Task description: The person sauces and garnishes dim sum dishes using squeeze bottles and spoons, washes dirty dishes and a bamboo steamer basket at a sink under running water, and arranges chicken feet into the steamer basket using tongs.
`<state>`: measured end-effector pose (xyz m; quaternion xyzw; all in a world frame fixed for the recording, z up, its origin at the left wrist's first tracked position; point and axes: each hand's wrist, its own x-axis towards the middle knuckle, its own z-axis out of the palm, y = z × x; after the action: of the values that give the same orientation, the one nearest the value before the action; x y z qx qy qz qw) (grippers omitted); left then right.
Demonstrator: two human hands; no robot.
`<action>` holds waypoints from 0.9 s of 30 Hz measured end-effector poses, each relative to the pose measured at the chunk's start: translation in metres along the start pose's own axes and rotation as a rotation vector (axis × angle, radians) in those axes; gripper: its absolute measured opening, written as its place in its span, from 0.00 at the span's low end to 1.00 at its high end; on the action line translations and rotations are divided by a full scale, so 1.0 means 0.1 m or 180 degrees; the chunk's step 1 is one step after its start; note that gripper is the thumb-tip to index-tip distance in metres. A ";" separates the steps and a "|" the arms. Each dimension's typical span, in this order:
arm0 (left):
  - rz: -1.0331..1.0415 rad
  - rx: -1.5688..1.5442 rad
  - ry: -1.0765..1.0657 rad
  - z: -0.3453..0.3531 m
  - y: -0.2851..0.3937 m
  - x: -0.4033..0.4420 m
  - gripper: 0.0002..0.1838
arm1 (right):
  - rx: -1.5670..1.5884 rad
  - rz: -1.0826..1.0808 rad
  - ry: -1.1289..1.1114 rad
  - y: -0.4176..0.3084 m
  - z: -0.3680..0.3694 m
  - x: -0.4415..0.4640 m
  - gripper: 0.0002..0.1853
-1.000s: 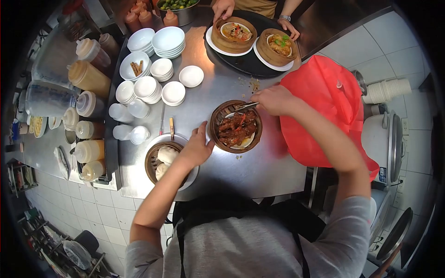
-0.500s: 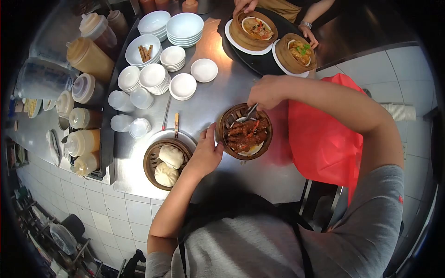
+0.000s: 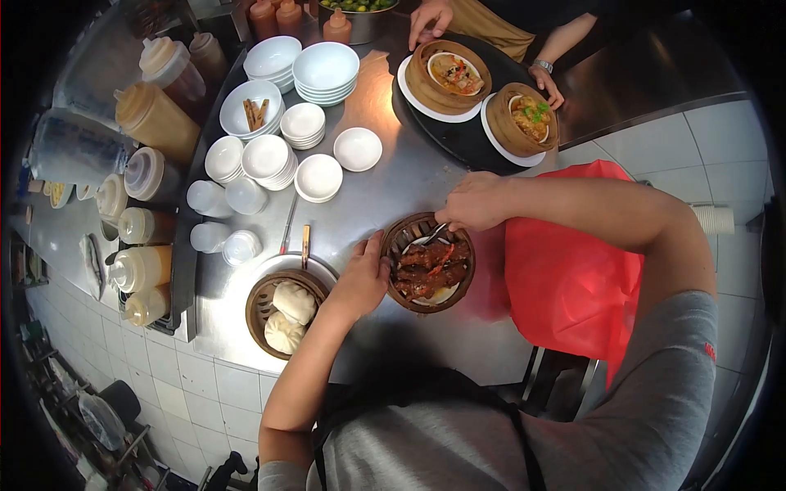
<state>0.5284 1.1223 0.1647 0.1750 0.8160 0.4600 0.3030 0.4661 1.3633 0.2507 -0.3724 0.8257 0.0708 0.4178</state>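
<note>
A round bamboo steamer (image 3: 399, 296) stands on the metal counter in front of me. Inside it is a small white dish of glossy brown chicken feet (image 3: 426, 286) with red strips on top. My left hand (image 3: 364, 274) grips the steamer's left side, thumb near the rim. From above right, my right hand (image 3: 475, 202) holds a thin metal utensil (image 3: 438, 232) in closed fingers. The utensil's low end reaches the upper left edge of the dish; its exact kind is unclear. To the left, another steamer (image 3: 260, 327) with two white buns (image 3: 293, 303) rests on a white plate.
Stacked white bowls (image 3: 326, 65) and small dishes (image 3: 318, 177) fill the counter's back left. Sauce bottles (image 3: 155, 123) line the left side. Across the counter, another person's hands are at a black tray (image 3: 458, 135) with two steamers. A red bag (image 3: 565, 278) hangs at right.
The view has tilted, so everything on the counter sits lower. My right hand has shifted the utensil left, toward the dish's upper left edge. My left hand keeps its hold on the steamer.
</note>
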 end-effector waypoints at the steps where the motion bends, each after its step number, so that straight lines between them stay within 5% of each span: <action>1: -0.0048 0.0046 -0.0050 0.00 0.00 0.03 0.26 | -0.0002 -0.0017 -0.0008 0.02 0.02 0.00 0.12; 16: 0.0168 0.0046 -0.0315 -0.05 -0.04 0.19 0.25 | 0.0557 -0.0196 0.0017 0.29 -0.13 -0.17 0.10; 27: 0.0252 0.0160 -0.0116 -0.03 0.10 0.00 0.34 | 0.0587 0.0400 0.0208 0.79 -0.49 -0.56 0.10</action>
<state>0.5265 1.1250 0.1748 0.2231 0.8141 0.4478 0.2948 0.4020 1.4297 0.3084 -0.2819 0.8636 0.0083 0.4179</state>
